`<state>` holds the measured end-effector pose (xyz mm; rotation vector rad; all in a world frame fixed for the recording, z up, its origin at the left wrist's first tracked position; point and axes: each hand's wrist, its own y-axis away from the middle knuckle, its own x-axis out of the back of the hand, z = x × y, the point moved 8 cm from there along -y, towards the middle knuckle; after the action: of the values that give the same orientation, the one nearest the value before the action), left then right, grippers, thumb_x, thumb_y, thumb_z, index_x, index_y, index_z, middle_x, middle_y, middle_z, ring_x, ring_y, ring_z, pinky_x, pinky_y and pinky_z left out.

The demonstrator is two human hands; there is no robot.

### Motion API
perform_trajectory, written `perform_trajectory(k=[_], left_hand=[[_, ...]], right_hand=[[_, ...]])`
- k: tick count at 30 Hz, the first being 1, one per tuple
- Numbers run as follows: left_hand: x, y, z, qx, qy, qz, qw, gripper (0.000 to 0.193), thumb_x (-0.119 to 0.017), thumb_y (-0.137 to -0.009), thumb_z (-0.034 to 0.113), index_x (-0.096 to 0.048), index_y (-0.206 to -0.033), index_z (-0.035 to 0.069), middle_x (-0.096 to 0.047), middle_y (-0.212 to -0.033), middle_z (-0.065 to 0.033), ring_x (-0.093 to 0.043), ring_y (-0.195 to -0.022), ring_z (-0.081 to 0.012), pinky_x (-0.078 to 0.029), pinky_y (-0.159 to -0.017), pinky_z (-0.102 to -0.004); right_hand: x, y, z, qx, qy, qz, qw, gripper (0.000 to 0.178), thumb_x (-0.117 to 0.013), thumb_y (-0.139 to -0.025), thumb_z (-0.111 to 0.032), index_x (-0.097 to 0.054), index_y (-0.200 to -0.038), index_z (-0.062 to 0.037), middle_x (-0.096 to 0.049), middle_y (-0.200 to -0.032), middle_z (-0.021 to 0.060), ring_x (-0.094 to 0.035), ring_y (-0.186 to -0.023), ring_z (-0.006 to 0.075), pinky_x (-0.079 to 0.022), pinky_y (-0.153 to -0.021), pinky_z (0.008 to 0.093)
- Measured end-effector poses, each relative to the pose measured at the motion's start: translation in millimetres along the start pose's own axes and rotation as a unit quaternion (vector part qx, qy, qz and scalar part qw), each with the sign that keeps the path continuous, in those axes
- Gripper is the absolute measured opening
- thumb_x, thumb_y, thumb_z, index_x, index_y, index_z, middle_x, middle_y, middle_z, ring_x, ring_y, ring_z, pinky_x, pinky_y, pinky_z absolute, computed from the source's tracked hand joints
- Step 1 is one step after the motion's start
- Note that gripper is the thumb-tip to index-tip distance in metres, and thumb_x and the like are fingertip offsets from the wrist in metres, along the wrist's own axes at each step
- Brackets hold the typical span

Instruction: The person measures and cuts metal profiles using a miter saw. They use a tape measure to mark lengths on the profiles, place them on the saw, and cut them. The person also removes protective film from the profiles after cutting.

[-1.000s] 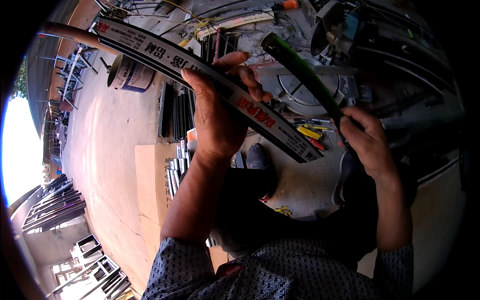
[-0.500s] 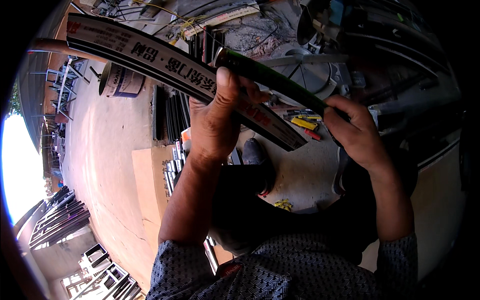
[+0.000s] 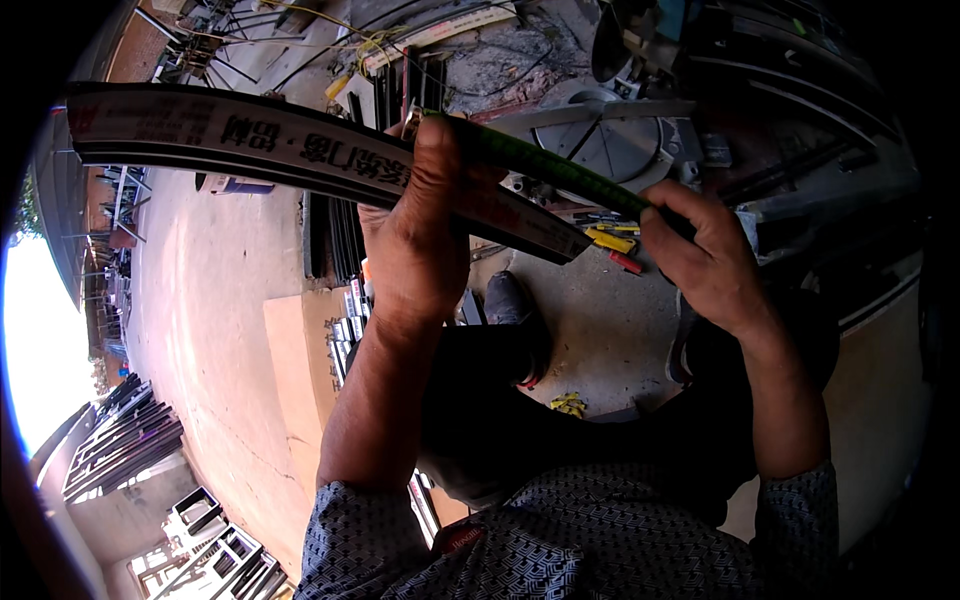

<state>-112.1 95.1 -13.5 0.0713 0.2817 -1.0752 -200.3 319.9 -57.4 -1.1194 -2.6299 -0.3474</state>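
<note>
Both forearms (image 3: 375, 400) angle upward, left hand (image 3: 415, 235) clasped with thumb extended, right hand (image 3: 708, 250) curled in a pinch.

The long profile (image 3: 200, 128) has black edges, and its pale grey face carries black and red print. The strip (image 3: 550, 167) beside it is dark green. The near shirt (image 3: 560, 530) is dark blue-grey with a light geometric pattern and a red patch (image 3: 463, 540). At left, the cardboard (image 3: 298, 350) is light brown. The far cable (image 3: 375, 42) is yellow.
</note>
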Motion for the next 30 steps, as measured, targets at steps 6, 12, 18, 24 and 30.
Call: perform_trajectory(k=[6, 12, 18, 24, 30], left_hand=[[32, -9, 26, -0.039, 0.094, 0.066, 0.993, 0.036, -0.056, -0.107, 0.042, -0.062, -0.094, 0.009, -0.061, -0.077, -0.0034, -0.065, -0.074, -0.0173, -0.061, -0.061, -0.0373], [74, -7, 32, -0.056, 0.091, 0.142, 0.984, 0.038, -0.053, -0.107, 0.046, -0.063, -0.102, 0.009, -0.060, -0.078, -0.0026, -0.064, -0.074, -0.0187, -0.059, -0.069, -0.0390], [36, -7, 31, -0.071, 0.000, 0.086, 0.994, 0.068, -0.039, -0.105, 0.063, -0.056, -0.122, 0.000, -0.053, -0.076, -0.0015, -0.057, -0.066, -0.0158, -0.052, -0.076, -0.0355], [7, 4, 25, -0.114, -0.021, -0.001, 0.993, 0.062, -0.041, -0.107, 0.057, -0.051, -0.130, 0.000, -0.056, -0.074, -0.0036, -0.057, -0.060, -0.0127, -0.052, -0.061, -0.0285], [-16, 13, 16, -0.096, -0.001, -0.061, 0.993, 0.059, -0.044, -0.108, 0.054, -0.046, -0.138, 0.003, -0.062, -0.089, -0.0060, -0.062, -0.068, -0.0121, -0.050, -0.056, -0.0250]], right_hand=[[31, -3, 6, 0.026, 0.081, 0.051, 0.995, 0.015, -0.059, -0.102, -0.014, -0.064, -0.106, -0.0001, -0.060, -0.077, 0.0049, -0.057, -0.071, 0.0109, -0.046, -0.066, 0.0301], [38, 2, 9, 0.052, 0.145, 0.097, 0.983, 0.019, -0.061, -0.102, -0.016, -0.067, -0.107, 0.0014, -0.061, -0.086, 0.0068, -0.057, -0.077, 0.0128, -0.047, -0.071, 0.0313], [27, 0, 24, -0.071, -0.041, 0.056, 0.995, 0.015, -0.062, -0.102, -0.015, -0.069, -0.101, -0.0019, -0.053, -0.076, -0.0067, -0.046, -0.068, 0.0011, -0.037, -0.059, 0.0219], [-13, -2, 11, -0.085, -0.215, 0.004, 0.973, 0.018, -0.061, -0.102, -0.015, -0.068, -0.094, -0.0008, -0.061, -0.078, -0.0024, -0.053, -0.069, 0.0029, -0.044, -0.063, 0.0224], [-21, -4, 18, -0.070, -0.270, -0.067, 0.958, 0.022, -0.060, -0.105, -0.019, -0.068, -0.108, 0.0004, -0.070, -0.091, 0.0061, -0.071, -0.079, 0.0144, -0.059, -0.065, 0.0261]])
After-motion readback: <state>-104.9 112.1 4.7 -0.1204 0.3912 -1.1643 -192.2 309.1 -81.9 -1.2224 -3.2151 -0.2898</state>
